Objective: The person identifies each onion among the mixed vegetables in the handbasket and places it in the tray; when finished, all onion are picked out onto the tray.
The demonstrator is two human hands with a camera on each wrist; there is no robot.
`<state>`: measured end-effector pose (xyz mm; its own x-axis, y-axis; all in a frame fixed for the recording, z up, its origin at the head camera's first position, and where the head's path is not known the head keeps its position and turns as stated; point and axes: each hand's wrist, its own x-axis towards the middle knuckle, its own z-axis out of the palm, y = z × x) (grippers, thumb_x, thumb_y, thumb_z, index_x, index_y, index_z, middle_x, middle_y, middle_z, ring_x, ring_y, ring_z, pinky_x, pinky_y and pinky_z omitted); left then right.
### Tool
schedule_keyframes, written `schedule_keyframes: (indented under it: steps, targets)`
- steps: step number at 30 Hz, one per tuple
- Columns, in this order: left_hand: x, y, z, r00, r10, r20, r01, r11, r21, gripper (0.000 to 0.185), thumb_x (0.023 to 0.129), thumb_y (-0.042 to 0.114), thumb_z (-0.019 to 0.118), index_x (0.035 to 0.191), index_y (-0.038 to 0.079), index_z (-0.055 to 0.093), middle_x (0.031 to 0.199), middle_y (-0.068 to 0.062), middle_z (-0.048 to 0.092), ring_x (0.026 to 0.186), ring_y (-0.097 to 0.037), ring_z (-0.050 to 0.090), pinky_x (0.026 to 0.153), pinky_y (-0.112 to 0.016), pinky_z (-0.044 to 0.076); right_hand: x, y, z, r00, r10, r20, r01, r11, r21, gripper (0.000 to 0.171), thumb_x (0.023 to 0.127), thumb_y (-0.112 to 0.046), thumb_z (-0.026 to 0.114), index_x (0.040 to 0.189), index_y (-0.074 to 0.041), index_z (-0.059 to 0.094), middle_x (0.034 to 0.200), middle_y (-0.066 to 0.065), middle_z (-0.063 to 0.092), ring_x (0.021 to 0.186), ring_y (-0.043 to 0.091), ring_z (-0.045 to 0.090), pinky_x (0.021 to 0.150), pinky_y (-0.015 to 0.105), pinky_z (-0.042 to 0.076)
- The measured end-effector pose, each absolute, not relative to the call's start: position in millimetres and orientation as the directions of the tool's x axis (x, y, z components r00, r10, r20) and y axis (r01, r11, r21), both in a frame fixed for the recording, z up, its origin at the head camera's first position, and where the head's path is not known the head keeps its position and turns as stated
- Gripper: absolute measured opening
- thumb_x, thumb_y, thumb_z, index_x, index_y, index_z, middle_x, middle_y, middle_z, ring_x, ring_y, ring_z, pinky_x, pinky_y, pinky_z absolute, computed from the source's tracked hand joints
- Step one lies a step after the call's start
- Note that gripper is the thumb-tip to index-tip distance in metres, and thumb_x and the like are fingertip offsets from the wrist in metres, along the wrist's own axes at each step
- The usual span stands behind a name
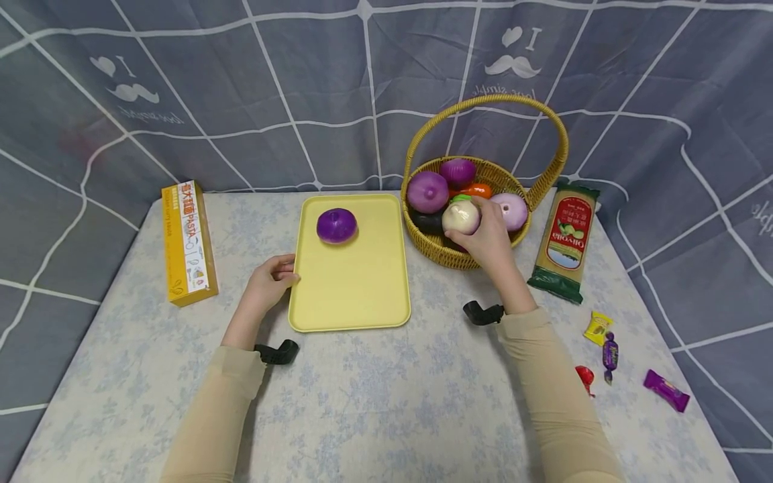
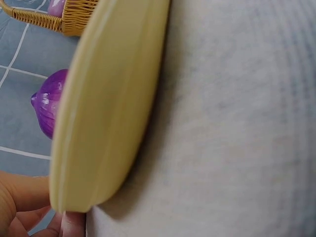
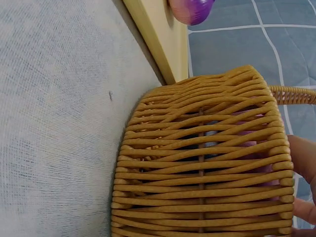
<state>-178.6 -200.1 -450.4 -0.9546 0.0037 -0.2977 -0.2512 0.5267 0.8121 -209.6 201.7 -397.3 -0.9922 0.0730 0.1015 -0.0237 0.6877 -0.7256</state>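
- The right hand (image 1: 486, 238) cups a pale, whitish onion (image 1: 461, 217), fingers curled over its right side, at the near rim of the wicker basket (image 1: 436, 249).
- The onion looks like a smooth, round, glossy toy: probably light, rigid and a little slippery, so a wrap around its widest part seems the surest hold.
- The right forearm runs from 5 o'clock up toward the basket, wrist slightly raised.
- The left hand (image 1: 272, 280) rests at the yellow tray's (image 1: 356, 288) 9 o'clock edge, fingertips curled against the rim.
- 1 purple onion (image 1: 336, 225) sits on the tray toward 12 o'clock.
- 3 purplish onions lie in the basket.
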Motion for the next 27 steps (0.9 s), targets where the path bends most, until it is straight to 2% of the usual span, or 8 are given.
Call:
schedule_keyframes:
  steps: [9,19,27]
  targets:
    - [-178,-201,-450,-0.957,0.004,-0.29,-0.244,0.53,0.812,0.051,0.1,0.01,0.055,0.149,0.005,0.041,0.135,-0.022,0.054,0.119,-0.031,0.054,0.082,-0.019,0.049,-211,201,-399,-0.989,0.086,0.119,-0.024,0.703,-0.711,0.082,0.079,-0.025,0.083,0.143,0.002,0.039,0.142,0.026,0.042,0.131,0.041,0.043,0.112,0.055,0.035]
    - [-178,-199,-450,-0.955,-0.007,-0.297,-0.254,0.539,0.803,0.051,0.101,0.011,0.055,0.15,0.006,0.04,0.135,-0.021,0.054,0.12,-0.032,0.054,0.093,-0.034,0.05,-204,201,-392,-0.972,0.135,0.192,-0.054,0.666,-0.744,0.08,0.077,-0.031,0.085,0.139,0.001,0.045,0.134,0.021,0.051,0.123,0.037,0.049,0.105,0.054,0.041]
    - [-179,-199,-450,-0.954,-0.009,-0.299,-0.257,0.536,0.804,0.052,0.101,0.012,0.056,0.15,0.007,0.041,0.134,-0.02,0.054,0.117,-0.03,0.055,0.088,-0.029,0.05,-194,187,-376,-0.967,0.145,0.21,-0.082,0.601,-0.795,0.081,0.076,-0.034,0.086,0.14,-0.004,0.047,0.136,0.016,0.051,0.12,0.031,0.05,0.099,0.049,0.046]
